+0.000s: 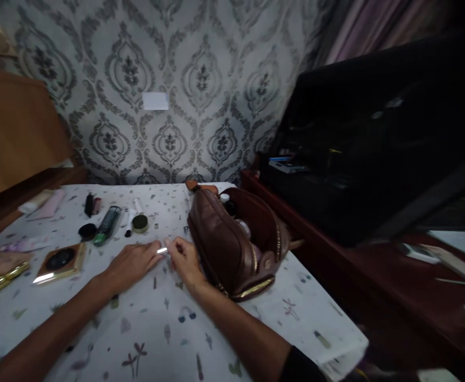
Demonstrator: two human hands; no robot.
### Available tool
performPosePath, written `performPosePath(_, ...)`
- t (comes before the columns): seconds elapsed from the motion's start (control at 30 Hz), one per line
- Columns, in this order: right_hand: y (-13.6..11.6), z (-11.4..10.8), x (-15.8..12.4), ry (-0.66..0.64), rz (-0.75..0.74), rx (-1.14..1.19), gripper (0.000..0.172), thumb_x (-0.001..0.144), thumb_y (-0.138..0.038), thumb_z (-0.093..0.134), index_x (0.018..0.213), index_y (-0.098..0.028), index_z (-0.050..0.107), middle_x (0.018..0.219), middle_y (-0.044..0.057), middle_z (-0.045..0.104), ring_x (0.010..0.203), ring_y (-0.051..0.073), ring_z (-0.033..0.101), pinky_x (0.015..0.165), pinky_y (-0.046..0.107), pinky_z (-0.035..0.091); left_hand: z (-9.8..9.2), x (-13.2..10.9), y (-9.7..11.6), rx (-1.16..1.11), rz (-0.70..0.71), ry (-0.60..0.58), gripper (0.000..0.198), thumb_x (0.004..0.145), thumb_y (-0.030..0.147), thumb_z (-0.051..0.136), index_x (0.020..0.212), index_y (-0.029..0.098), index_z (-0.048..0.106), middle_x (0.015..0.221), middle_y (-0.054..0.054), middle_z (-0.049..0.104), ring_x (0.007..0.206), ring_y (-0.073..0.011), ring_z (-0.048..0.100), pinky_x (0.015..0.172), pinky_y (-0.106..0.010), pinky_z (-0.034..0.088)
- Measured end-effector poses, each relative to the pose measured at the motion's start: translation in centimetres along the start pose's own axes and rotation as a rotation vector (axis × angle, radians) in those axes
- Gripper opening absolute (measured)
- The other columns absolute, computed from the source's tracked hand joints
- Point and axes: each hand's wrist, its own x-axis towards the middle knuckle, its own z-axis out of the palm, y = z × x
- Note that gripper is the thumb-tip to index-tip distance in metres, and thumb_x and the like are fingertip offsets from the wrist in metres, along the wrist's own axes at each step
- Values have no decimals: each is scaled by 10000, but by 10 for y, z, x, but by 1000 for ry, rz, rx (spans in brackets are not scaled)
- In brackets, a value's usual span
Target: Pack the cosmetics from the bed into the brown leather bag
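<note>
Over the patterned white tablecloth (164, 329), my left hand (137, 265) and my right hand (185, 261) meet with fingers pinched on a small, shiny silver piece (161, 250). Its kind is too small to make out, and the fingers hide its ends. Close to the right of my right hand stands a brown leather bag (220, 244), unzipped and gaping, with a white-capped bottle (225, 198) and other items inside. Left of my left hand lies a square gold compact (77, 257) with a dark round centre. Beyond it are a green tube (108, 225) and a small round tin (140, 223).
A black round lid (87, 231), a pink tube (51, 206) and a gold-edged case (5, 280) lie on the left side. A brown box-like object (17, 127) rises at far left. To the right, a large dark screen (375, 138) stands on a reddish-brown desk (375, 276).
</note>
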Motion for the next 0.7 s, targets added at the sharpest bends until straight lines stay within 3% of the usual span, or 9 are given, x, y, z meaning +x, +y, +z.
performPosePath(0.17, 7, 6, 0, -5, 50, 73, 484, 760, -657, 586, 606, -232, 412, 447, -89, 387, 418, 88, 363, 423, 215, 268, 7, -1, -4, 63, 53, 63, 294, 967, 441, 339, 849, 236, 513, 761, -50, 676, 695, -237, 648, 603, -283, 377)
performPosePath(0.27, 6, 5, 1, 11, 45, 123, 468, 750, -647, 595, 631, -230, 421, 473, -82, 430, 411, 84, 382, 419, 210, 285, 3, -1, -4, 5, 8, 58, 311, 940, 481, 357, 863, 242, 541, 728, -42, 672, 678, -251, 648, 601, -289, 377)
performPosePath(0.43, -4, -4, 6, 151, 25, 227, 404, 776, -598, 581, 702, -223, 449, 549, -70, 468, 453, 83, 414, 432, 199, 311, -6, 2, -20, -272, -102, -12, 398, 871, 609, 436, 810, 240, 574, 660, -6, 610, 621, -229, 595, 584, -278, 377)
performPosePath(0.6, -7, -6, 7, 165, -28, 234, 374, 817, -576, 543, 744, -220, 455, 584, -59, 486, 474, 86, 443, 426, 190, 322, -6, 4, -36, -618, -148, -109, 485, 839, 684, 482, 779, 215, 592, 616, 28, 460, 537, -155, 437, 493, -242, 327)
performPosePath(0.7, -4, -3, 6, 168, -49, 216, 383, 824, -587, 530, 753, -219, 454, 593, -57, 494, 465, 82, 445, 416, 186, 320, -5, 5, -38, -697, -204, -151, 491, 793, 693, 545, 799, 208, 620, 566, 45, 417, 479, -123, 345, 436, -226, 261)
